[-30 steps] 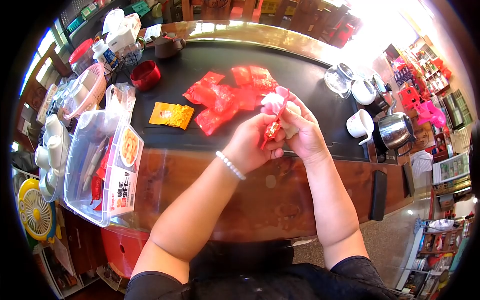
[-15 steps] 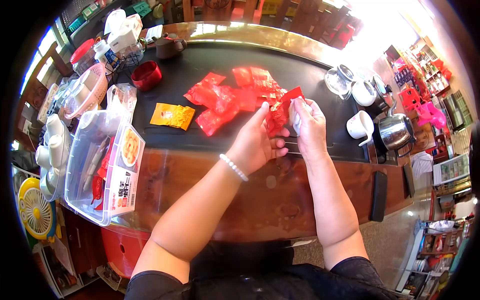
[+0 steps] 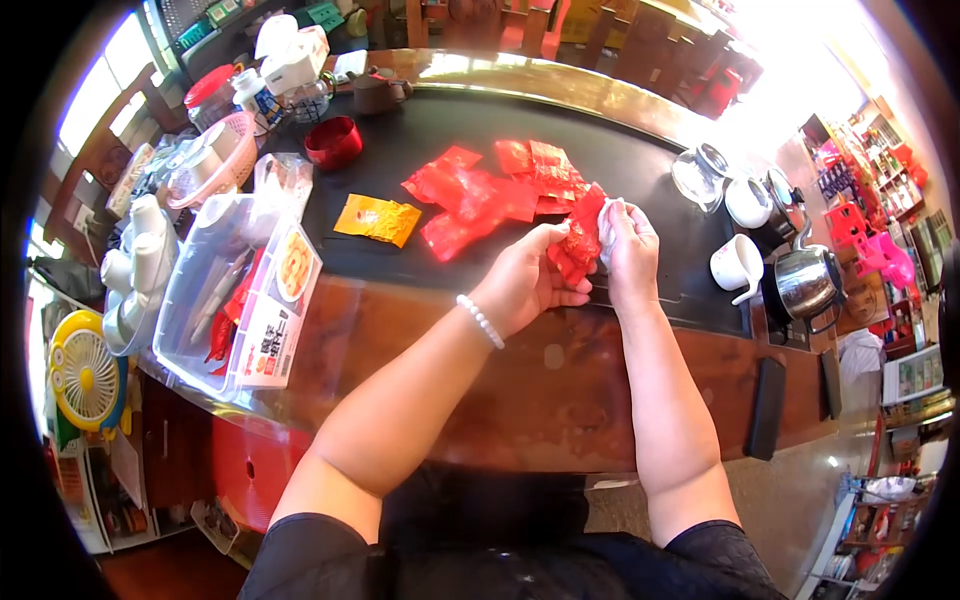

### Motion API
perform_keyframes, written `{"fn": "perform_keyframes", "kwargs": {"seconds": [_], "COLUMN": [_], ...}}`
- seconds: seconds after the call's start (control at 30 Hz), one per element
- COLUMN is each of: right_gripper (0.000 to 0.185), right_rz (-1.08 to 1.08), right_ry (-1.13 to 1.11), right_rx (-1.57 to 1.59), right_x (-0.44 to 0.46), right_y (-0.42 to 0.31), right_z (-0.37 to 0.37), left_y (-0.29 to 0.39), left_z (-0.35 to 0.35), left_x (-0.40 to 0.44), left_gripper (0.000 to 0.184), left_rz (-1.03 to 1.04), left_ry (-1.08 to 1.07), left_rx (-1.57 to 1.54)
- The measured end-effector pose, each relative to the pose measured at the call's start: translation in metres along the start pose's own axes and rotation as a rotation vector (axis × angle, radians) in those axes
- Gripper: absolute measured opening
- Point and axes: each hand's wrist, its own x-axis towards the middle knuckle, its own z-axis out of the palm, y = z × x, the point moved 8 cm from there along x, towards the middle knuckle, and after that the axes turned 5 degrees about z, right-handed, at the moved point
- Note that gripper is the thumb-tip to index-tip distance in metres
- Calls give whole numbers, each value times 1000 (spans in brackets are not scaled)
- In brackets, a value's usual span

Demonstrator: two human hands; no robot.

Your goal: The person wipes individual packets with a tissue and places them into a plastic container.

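Observation:
My left hand (image 3: 525,280), with a white bead bracelet (image 3: 480,321) at its wrist, is closed round the lower part of a red foil packet (image 3: 575,243). Beside it, my right hand (image 3: 632,252) pinches a crumpled white piece (image 3: 606,228) against the packet's right side. Several red packets (image 3: 470,200) lie in a loose pile on the black tray (image 3: 660,255) just beyond my hands. A yellow packet (image 3: 377,220) rests to the left of the pile.
On the left stand a clear plastic box (image 3: 190,295), a pink basket (image 3: 222,170), white cups (image 3: 148,250) and a red bowl (image 3: 334,143). On the right are a glass pot (image 3: 699,178), white pitcher (image 3: 736,265), steel kettle (image 3: 806,285) and black phone (image 3: 766,408).
The red packet, held upright between both hands a second ago, now hangs open-side right. My left fingers, apart half a second ago, have closed on it. The whole view has shifted slightly.

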Motion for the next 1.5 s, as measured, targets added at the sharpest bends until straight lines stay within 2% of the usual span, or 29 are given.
{"fn": "perform_keyframes", "kwargs": {"seconds": [0.07,0.17,0.3,0.4,0.43,0.53,0.57,0.67,0.73,0.77,0.83,0.9,1.0,1.07,1.2,1.27,1.33,1.43,1.5], "right_gripper": [17,19,18,18,18,18,19,21,23,25,26,26,26,26,30,33,35,38,39], "right_rz": [-19,96,92,75,81,74,68,52,32,14,8,30,-18,5,-21,4,-34,-62,-48], "right_ry": [19,110,20,14,25,21,16,35,54,64,61,38,41,36,46,25,53,38,38], "right_rx": [6,-45,-57,-134,-183,-253,-268,-344,-390,-405,-404,-375,-412,-438,-519,-445,-552,-614,-606], "right_x": [4,6,16,12,11,7,7,16,28,36,38,38,34,22,19,13,15,17,17], "right_y": [1,6,19,12,11,9,8,15,29,37,38,41,35,23,17,13,13,16,17], "right_z": [-5,-21,-28,-21,-21,-17,-17,-22,-26,-28,-29,-29,-27,-24,-24,-21,-22,-22,-23], "left_y": [0,3,2,32,51,120,140,202,231,242,240,229,207,176,146,143,145,150,148], "left_z": [0,4,0,4,13,34,42,34,16,-4,7,35,16,11,-65,-96,-110,-104,-92], "left_x": [-2,-6,-5,-38,-59,-140,-165,-235,-269,-281,-286,-279,-224,-176,-91,-65,-48,-40,-45], "left_gripper": [32,32,28,24,25,36,30,31,38,39,41,42,44,48,63,69,65,57,49], "left_rz": [22,88,137,360,482,786,909,988,920,863,855,956,931,675,529,343,248,277,281], "left_ry": [1,-2,40,227,197,403,453,719,863,889,931,961,636,591,483,617,625,555,583], "left_rx": [8,-16,-96,294,468,1036,1113,1472,1828,1791,1840,2007,1637,1638,2047,2266,2330,2234,2245]}}
